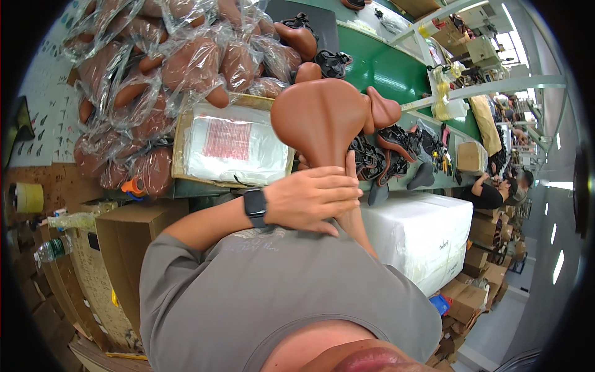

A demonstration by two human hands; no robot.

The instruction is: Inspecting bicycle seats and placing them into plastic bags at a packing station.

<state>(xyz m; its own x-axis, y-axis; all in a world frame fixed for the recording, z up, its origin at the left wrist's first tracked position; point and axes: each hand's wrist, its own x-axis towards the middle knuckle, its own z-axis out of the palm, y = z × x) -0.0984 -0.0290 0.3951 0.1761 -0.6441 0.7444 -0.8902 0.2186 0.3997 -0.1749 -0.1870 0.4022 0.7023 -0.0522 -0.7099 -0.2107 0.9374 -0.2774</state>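
A brown bicycle saddle (319,115) is held in front of my chest, its wide rear pointing away and its narrow nose toward me. My right hand (351,208) grips the nose from beneath; its thumb shows along the right side and fingertips peek out on the left. Across the top of the nose lies my left hand (310,195), flat with fingers stretched out, a dark watch (255,208) on its wrist. The saddle's underside is hidden. Just beyond it are more brown saddles (384,109), some upside down with black undersides (365,158) showing.
Plastic-wrapped brown saddles (192,65) are heaped at the far left. A carton (180,146) holding a white package stands before them. A white wrapped box (415,235) is at my right. The green bench (384,71) runs beyond; another person (489,193) sits far right.
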